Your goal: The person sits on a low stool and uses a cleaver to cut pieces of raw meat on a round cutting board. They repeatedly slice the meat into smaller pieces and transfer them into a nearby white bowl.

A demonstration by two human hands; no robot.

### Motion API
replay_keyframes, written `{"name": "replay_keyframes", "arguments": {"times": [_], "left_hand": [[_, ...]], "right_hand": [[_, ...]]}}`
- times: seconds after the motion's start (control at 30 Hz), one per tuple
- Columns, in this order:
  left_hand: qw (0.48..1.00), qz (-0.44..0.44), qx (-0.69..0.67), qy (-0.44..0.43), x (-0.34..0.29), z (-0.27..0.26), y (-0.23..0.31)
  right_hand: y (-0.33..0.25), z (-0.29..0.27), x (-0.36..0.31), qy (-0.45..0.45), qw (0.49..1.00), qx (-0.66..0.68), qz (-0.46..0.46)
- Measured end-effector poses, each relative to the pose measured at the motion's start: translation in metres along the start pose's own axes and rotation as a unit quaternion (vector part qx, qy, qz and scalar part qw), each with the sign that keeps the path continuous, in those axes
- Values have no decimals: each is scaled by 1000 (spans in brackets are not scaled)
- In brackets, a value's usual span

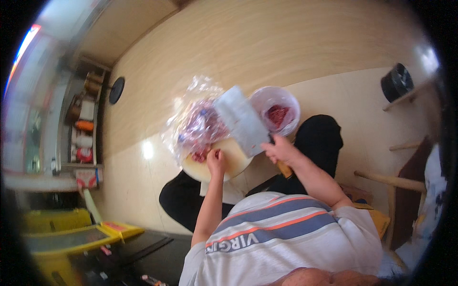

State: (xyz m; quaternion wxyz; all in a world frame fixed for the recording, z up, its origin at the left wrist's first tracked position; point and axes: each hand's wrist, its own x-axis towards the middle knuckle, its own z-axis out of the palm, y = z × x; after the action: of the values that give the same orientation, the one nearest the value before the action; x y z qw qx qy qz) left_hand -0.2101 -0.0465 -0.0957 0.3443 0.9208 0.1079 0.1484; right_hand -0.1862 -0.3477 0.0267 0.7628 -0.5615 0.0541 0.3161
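My right hand point(281, 151) is closed round the wooden handle of a cleaver point(241, 119). Its broad grey blade is raised, angled to the far left over the cutting board's far right part. On the round, pale cutting board point(234, 167), my left hand point(216, 163) has its fingers curled together beside some red raw meat point(199, 156). Whether a piece is between those fingers is hidden. A clear plastic bag point(202, 119) with reddish contents lies against the board's far left side. Right of the blade stands a whitish bucket point(292, 102) with red chopped meat point(276, 116) inside.
My knees, in black trousers point(320, 136), flank the board. A wooden chair point(391, 181) stands at the right, and a black round container point(397, 82) farther back. Shelves point(86, 128) with packages line the left. Yellow-edged cases point(62, 221) sit at near left on the tiled floor's side.
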Motion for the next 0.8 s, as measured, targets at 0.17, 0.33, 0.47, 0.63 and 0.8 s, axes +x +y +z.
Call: {"name": "replay_keyframes", "arguments": {"times": [0.17, 0.33, 0.47, 0.63, 0.8], "left_hand": [[783, -384, -475, -119, 19, -34, 57], [757, -366, -490, -231, 44, -27, 134], [777, -323, -438, -315, 74, 17, 193], [795, -272, -383, -384, 99, 108, 209], [886, -153, -199, -390, 97, 201, 177]], "right_hand": [[-40, -24, -13, 78, 996, 26, -24], [-85, -55, -11, 134, 984, 12, -113], [-106, -83, -5, 198, 965, 34, -166], [-96, -110, 4, 244, 953, 92, -154], [-96, -123, 12, 262, 949, 108, -134]]}}
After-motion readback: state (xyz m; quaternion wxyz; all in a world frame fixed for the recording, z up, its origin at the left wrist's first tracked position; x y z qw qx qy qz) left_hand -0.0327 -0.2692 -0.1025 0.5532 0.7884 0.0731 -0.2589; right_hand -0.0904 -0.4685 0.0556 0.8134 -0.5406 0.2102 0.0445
